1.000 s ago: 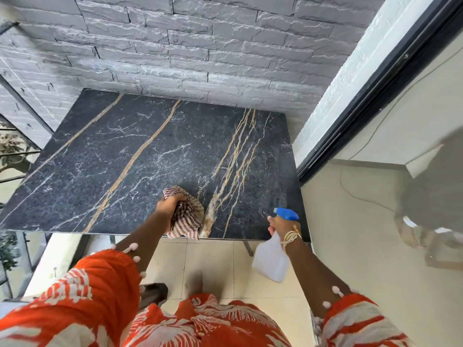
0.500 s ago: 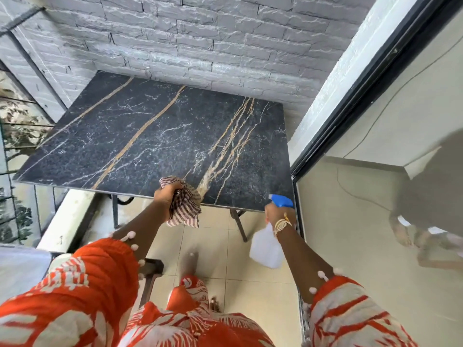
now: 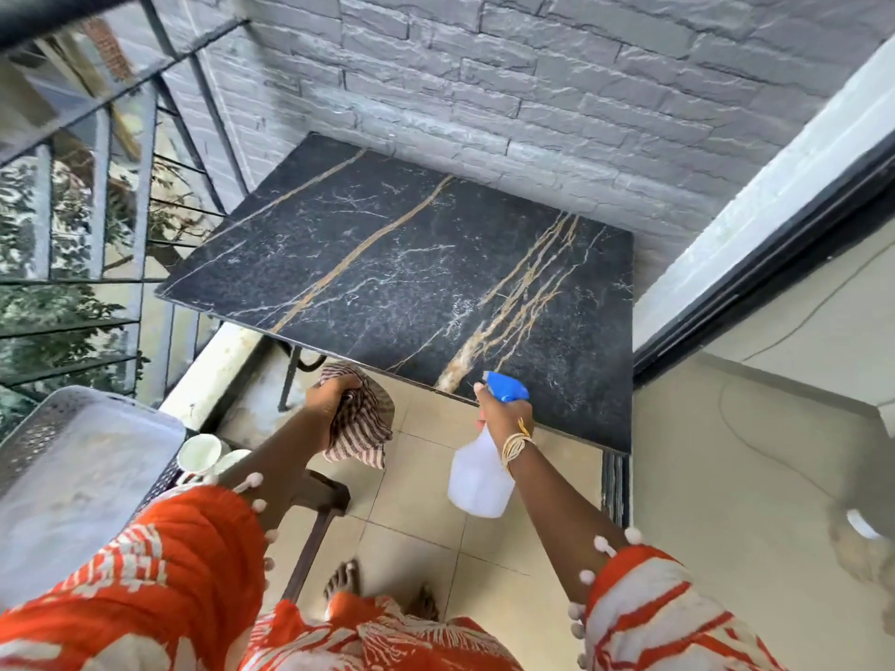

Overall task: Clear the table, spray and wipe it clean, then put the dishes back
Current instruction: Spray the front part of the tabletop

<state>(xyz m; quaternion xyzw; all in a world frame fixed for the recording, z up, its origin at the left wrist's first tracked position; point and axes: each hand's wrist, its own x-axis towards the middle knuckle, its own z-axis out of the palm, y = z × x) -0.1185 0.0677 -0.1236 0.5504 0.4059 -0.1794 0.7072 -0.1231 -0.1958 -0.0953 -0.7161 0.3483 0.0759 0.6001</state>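
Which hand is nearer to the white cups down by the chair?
Left. The left hand, gripping the striped cloth, is just right of the white cups; the right hand holds the spray bottle farther right.

Your table (image 3: 416, 283) is black marble with fine white veins and long tan streaks. The cloth (image 3: 361, 423) in your left hand (image 3: 331, 392) is striped brown and white. Your spray bottle (image 3: 479, 472) is cloudy white with a bright blue trigger head. Your sleeves (image 3: 160, 564) are orange with a white print and pale pompoms. Gold bangles (image 3: 516, 440) circle your right wrist. The brick wall (image 3: 484, 89) is grey, the floor tiles (image 3: 421, 515) beige.
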